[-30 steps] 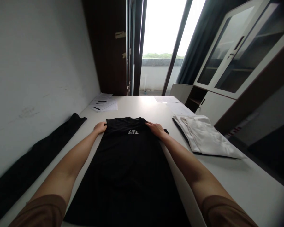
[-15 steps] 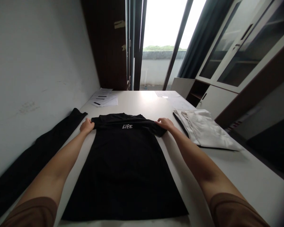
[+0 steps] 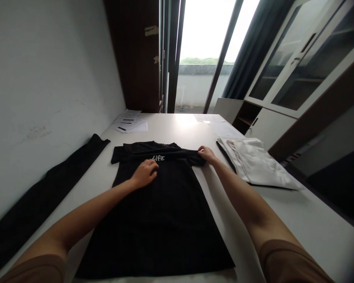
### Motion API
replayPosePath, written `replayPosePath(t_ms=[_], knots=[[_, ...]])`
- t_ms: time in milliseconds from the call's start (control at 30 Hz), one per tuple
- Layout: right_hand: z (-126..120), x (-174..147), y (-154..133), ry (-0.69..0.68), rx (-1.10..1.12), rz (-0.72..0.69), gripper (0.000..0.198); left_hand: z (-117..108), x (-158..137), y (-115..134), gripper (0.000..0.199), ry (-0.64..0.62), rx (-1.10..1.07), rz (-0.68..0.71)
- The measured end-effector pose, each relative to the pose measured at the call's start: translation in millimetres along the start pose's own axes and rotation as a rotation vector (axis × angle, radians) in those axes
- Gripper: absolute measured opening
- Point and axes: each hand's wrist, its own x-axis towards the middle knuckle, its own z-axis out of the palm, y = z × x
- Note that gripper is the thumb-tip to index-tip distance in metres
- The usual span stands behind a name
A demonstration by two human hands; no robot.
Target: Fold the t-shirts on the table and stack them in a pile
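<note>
Along the wall (image 3: 47, 78) lies a long dark cloth (image 3: 51, 188); a strip of white table (image 3: 306, 224) runs between its inner edge and the shirt. Papers (image 3: 131, 121) lie near the far left corner. The black T-shirt (image 3: 165, 220) is spread mid-table, hem toward the person, sides flaring, left-hand sleeve free. The person's left hand (image 3: 144, 173) is over the chest, partly open, fingers loosely bent, nothing seen in it, partly covering the pale print (image 3: 162, 158); whether it touches the fabric cannot be told. The right hand (image 3: 205, 152) pinches the other sleeve's end, thumb and fingers closed. Bare tabletop separates the shirt's right side from the folded white cloth (image 3: 256, 161), with a dark layer beneath, near the table's slanting right edge.
</note>
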Motion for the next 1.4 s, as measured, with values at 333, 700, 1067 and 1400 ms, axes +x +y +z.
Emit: replayPosePath(t_ms=[333,700,1067,1400], knots=[[4,-5,3,0.074,-0.412,0.009,0.029,-3,-95,118,0.073,-0.462,-0.151,0.47],[13,2,-45,-0.014,-0.488,-0.134,0.034,-9,-89,136,0.066,-0.515,-0.215,0.64],[32,35,-78,-0.227,-0.414,-0.166,0.035,19,96,-92,0.033,-0.017,0.051,-0.168],[47,53,-97,0.094,-0.457,-0.123,0.034,71,130,-140,0.059,-0.126,0.116,-0.281]])
